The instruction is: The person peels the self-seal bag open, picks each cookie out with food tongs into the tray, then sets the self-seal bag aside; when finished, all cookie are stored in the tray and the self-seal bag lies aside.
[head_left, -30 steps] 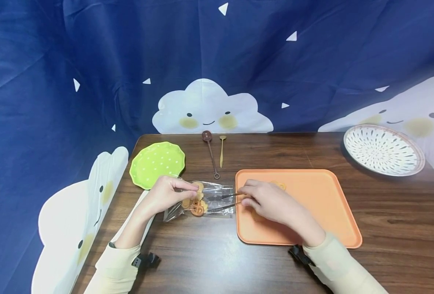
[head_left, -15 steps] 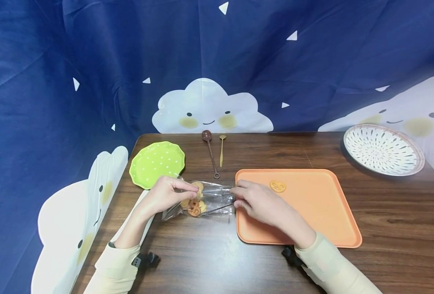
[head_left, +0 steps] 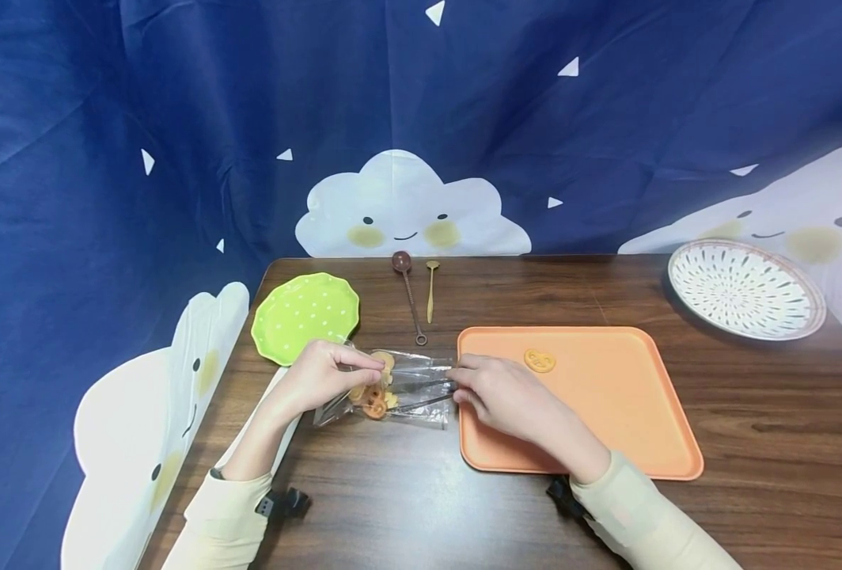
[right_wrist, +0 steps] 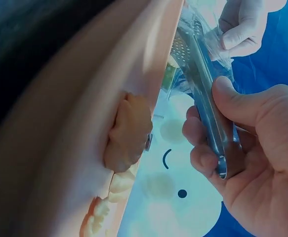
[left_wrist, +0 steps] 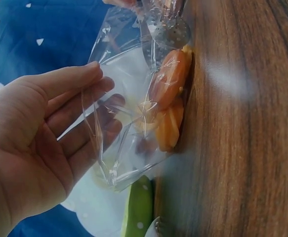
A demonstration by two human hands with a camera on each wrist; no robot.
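In the head view a clear plastic bag lies on the table with several cookies in its left part, one shaped like a pretzel. My left hand pinches the upper side of the bag between thumb and fingers. From the right, my right hand grips metal tongs, whose perforated ends reach inside the bag near the cookies. That hand is over the left edge of an orange tray. On the tray lies a pretzel-shaped cookie; the right wrist view shows more cookies there, hidden behind my hand in the head view.
A green dotted plate sits behind my left hand. Beyond the bag lie a brown long-handled spoon and a thin gold spoon. At the back right stands a white patterned plate. A blue cloth hangs behind the table.
My right hand has moved a little left, taking the tongs deeper into the bag, and the pretzel-shaped cookie inside has shifted slightly left. The left hand has stayed in place.
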